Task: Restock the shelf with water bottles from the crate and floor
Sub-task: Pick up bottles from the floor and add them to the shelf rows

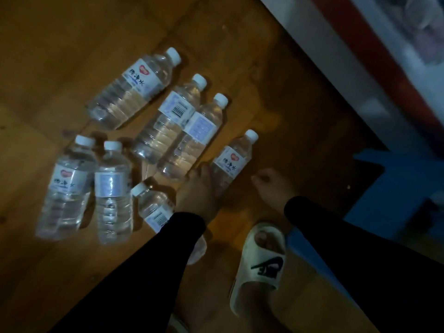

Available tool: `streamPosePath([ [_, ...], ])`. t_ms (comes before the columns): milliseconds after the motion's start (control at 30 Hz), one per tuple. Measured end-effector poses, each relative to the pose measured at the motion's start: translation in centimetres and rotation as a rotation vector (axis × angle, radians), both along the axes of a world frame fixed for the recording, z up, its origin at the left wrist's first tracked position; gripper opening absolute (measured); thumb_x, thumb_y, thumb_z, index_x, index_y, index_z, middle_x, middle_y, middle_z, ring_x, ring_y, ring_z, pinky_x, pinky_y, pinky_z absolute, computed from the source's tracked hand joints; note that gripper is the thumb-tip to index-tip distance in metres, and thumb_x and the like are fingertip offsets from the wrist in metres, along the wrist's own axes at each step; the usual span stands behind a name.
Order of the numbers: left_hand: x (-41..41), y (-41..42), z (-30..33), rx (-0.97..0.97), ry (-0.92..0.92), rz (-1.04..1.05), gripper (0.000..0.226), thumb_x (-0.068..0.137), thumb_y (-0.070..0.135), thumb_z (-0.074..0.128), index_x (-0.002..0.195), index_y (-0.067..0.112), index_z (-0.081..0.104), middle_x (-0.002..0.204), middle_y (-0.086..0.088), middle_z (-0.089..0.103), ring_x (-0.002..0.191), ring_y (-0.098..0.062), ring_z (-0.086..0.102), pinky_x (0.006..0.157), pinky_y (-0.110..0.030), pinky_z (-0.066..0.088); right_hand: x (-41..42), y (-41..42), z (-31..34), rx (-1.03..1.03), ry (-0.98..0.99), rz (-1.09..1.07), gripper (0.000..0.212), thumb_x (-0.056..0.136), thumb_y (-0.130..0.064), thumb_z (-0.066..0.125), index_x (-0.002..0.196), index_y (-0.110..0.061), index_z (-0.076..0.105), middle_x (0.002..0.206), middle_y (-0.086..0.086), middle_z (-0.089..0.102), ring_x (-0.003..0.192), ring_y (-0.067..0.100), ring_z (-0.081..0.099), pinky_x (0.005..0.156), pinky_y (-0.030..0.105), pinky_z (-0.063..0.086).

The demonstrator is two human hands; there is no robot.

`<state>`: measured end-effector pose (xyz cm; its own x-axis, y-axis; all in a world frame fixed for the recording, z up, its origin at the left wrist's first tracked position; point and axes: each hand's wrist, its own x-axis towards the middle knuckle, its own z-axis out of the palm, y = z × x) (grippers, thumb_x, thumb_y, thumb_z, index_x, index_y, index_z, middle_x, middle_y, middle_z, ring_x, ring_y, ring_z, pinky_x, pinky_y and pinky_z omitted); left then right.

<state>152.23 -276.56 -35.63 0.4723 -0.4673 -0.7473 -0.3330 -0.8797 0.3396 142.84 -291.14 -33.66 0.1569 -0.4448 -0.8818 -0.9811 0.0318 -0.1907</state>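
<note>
- Water bottles lie scattered on their sides on the wooden floor (60,44), seven in all, white caps pointing up-frame.
- Nearest bottle (234,157), label with red mark facing up, lies just beside the left hand (197,191), whose fingers rest against its lower body; whether they grip it cannot be told.
- Another bottle (153,207) is partly hidden under the left black sleeve (153,260).
- Right hand (271,186) hovers loosely curled, holding nothing.
- Pale slipper (262,260) is on a foot below it; blue crate (374,188) stands at the right.
</note>
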Motion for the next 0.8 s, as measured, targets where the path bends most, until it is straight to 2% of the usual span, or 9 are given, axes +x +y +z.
streamPosePath([
  [100,1.1,0.7,1.8,-0.099,0.204,0.174,0.064,0.081,0.035,0.073,0.135,0.023,0.041,0.124,-0.002,0.058,0.11,-0.02,0.058,0.087,-0.032,0.05,0.2,0.5,1.7,0.029,-0.084,-0.144,0.032,0.099,-0.04,0.054,0.126,-0.023,0.055,0.114,-0.004,0.058,0.101,0.013,0.054,0.091,0.03,0.042],
  [167,1.9,2.2,4.2,-0.172,0.338,0.238,0.055,0.082,0.032,0.074,0.129,0.025,0.047,0.113,0.007,0.061,0.101,-0.011,0.06,0.083,-0.024,0.05,0.8,1.0,3.9,0.08,-0.121,-0.271,0.032,0.094,-0.047,0.059,0.119,-0.027,0.057,0.118,-0.001,0.063,0.109,0.02,0.06,0.103,0.041,0.046],
  [300,3.6,5.4,13.0,-0.289,0.413,0.298,0.062,0.077,0.035,0.079,0.131,0.037,0.047,0.103,0.026,0.057,0.096,0.003,0.057,0.071,-0.009,0.042,3.1,2.7,11.6,0.317,-0.276,-0.437,0.021,0.092,-0.035,0.065,0.11,-0.025,0.061,0.119,0.005,0.068,0.114,0.028,0.064,0.102,0.045,0.05],
  [400,6.2,6.7,22.2,-0.378,0.35,0.297,0.07,0.074,0.038,0.081,0.13,0.051,0.042,0.116,0.034,0.054,0.106,0.007,0.055,0.083,-0.015,0.045,5.4,3.5,20.0,0.482,-0.46,-0.465,0.047,0.082,-0.033,0.074,0.125,-0.022,0.06,0.12,0.008,0.07,0.11,0.027,0.068,0.096,0.044,0.054],
  [467,8.7,7.1,29.2,-0.446,0.339,0.277,0.071,0.075,0.028,0.082,0.13,0.05,0.044,0.119,0.031,0.058,0.108,0.008,0.056,0.086,-0.018,0.048,7.3,3.4,26.5,0.511,-0.543,-0.44,0.061,0.07,-0.031,0.083,0.126,-0.023,0.06,0.123,0.006,0.069,0.109,0.023,0.069,0.096,0.042,0.054],
  [567,12.7,6.6,40.5,-0.496,0.288,0.165,0.067,0.077,0.007,0.079,0.127,0.041,0.049,0.114,0.019,0.065,0.103,0.003,0.062,0.079,-0.013,0.049,10.1,2.8,37.2,0.493,-0.688,-0.349,0.089,0.047,-0.038,0.096,0.125,-0.026,0.056,0.121,0.0,0.07,0.112,0.017,0.067,0.096,0.037,0.053],
  [667,16.4,5.7,52.1,-0.458,0.091,-0.11,0.072,0.076,0.032,0.075,0.136,0.045,0.037,0.117,0.012,0.063,0.102,-0.003,0.061,0.083,-0.025,0.051,12.6,2.1,48.4,0.348,-0.85,-0.209,0.067,0.064,-0.018,0.089,0.122,-0.02,0.057,0.114,-0.001,0.073,0.107,0.013,0.069,0.087,0.031,0.057],
  [733,18.3,5.2,59.0,-0.374,-0.098,-0.376,0.083,0.078,0.048,0.068,0.147,0.04,0.022,0.127,0.003,0.059,0.109,-0.016,0.058,0.087,-0.033,0.048,14.1,1.4,55.8,0.186,-0.933,-0.129,0.07,0.064,-0.02,0.087,0.127,-0.015,0.056,0.122,0.003,0.07,0.114,0.019,0.066,0.093,0.036,0.055],
  [800,19.9,4.5,65.8,-0.305,-0.293,-0.552,0.084,0.085,0.048,0.063,0.151,0.031,0.015,0.134,-0.004,0.052,0.114,-0.024,0.054,0.089,-0.036,0.047,14.9,0.6,63.2,0.066,-0.994,-0.068,0.078,0.059,-0.029,0.089,0.128,-0.015,0.056,0.124,0.005,0.068,0.117,0.023,0.064,0.097,0.04,0.053],
])
